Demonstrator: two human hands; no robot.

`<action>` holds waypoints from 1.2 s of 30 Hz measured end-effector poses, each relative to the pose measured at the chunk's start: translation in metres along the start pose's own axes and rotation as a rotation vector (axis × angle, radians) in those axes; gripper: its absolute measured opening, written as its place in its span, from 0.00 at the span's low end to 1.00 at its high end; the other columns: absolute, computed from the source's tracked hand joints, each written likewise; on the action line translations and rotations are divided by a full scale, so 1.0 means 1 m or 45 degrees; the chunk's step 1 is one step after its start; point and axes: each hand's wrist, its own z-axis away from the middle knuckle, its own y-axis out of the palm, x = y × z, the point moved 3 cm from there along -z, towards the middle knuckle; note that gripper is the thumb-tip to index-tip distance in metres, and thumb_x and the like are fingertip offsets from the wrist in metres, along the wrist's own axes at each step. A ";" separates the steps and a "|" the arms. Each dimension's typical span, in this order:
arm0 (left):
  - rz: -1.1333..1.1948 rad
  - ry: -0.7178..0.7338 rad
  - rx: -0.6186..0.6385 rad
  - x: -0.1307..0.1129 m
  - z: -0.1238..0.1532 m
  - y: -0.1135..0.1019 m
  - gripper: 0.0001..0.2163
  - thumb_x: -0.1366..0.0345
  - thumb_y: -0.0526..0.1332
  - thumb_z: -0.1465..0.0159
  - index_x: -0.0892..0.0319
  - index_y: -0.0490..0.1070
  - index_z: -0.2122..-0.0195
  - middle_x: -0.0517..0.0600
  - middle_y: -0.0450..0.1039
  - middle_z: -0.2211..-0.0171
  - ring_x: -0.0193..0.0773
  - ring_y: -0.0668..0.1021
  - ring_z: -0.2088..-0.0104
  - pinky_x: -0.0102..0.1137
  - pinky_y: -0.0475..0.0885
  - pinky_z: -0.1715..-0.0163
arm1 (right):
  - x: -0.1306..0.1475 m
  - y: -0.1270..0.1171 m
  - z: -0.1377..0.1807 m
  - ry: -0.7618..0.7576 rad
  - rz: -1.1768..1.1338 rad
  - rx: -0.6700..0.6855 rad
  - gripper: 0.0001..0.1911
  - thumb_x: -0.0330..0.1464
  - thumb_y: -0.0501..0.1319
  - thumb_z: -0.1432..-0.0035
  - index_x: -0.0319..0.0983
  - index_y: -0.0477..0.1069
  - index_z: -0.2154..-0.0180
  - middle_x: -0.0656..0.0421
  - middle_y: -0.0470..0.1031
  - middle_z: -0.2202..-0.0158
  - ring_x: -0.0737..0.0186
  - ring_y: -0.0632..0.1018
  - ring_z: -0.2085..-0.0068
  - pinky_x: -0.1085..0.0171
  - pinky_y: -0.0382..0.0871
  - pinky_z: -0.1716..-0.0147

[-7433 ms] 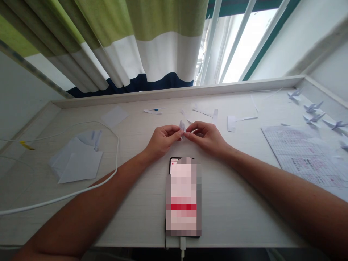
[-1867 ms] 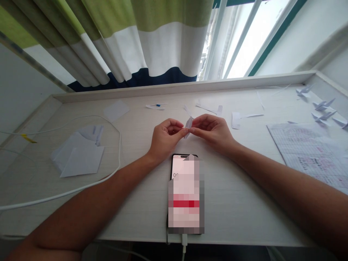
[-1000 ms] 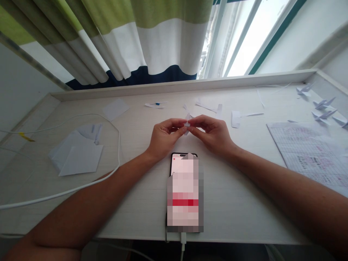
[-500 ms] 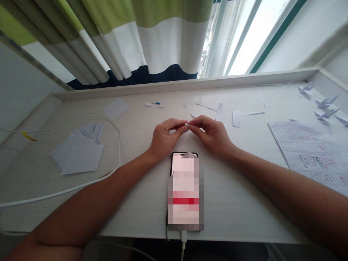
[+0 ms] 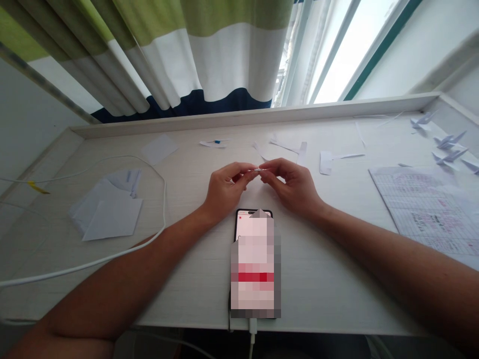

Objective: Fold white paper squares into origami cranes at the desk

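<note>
My left hand and my right hand meet over the middle of the white desk. Both pinch a small folded piece of white paper between thumb and fingertips, held flat and edge-on just above the desk. Most of the paper is hidden by my fingers. A phone lies on the desk just below my hands, plugged in at its near end.
A stack of white paper squares lies at the left inside a loop of white cable. Paper scraps are scattered behind my hands. A printed sheet and several folded paper cranes sit at the right.
The folded paper stood upright between my fingertips earlier; now it is turned flat and pressed thin. My hands have stayed in the same spot, close together.
</note>
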 end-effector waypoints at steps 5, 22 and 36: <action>0.084 0.019 0.023 -0.001 0.002 0.001 0.08 0.58 0.71 0.36 0.54 0.84 0.59 0.51 0.84 0.60 0.38 0.82 0.65 0.35 0.78 0.60 | 0.003 -0.002 0.001 -0.031 -0.117 -0.015 0.09 0.41 0.69 0.36 0.43 0.80 0.60 0.56 0.84 0.62 0.55 0.84 0.59 0.52 0.80 0.54; 0.480 -0.206 -0.021 0.000 -0.001 0.009 0.16 0.57 0.78 0.46 0.58 0.75 0.65 0.47 0.81 0.69 0.36 0.84 0.68 0.34 0.80 0.60 | -0.001 0.000 -0.005 0.191 -0.453 0.016 0.16 0.44 0.77 0.47 0.40 0.80 0.65 0.57 0.84 0.67 0.59 0.83 0.65 0.56 0.80 0.57; 0.320 -0.130 -0.068 0.007 0.002 0.008 0.11 0.59 0.75 0.40 0.56 0.86 0.58 0.51 0.86 0.61 0.40 0.86 0.61 0.35 0.81 0.55 | -0.001 0.001 -0.006 0.137 -0.443 -0.046 0.13 0.43 0.76 0.46 0.40 0.81 0.66 0.58 0.84 0.67 0.61 0.83 0.65 0.58 0.80 0.58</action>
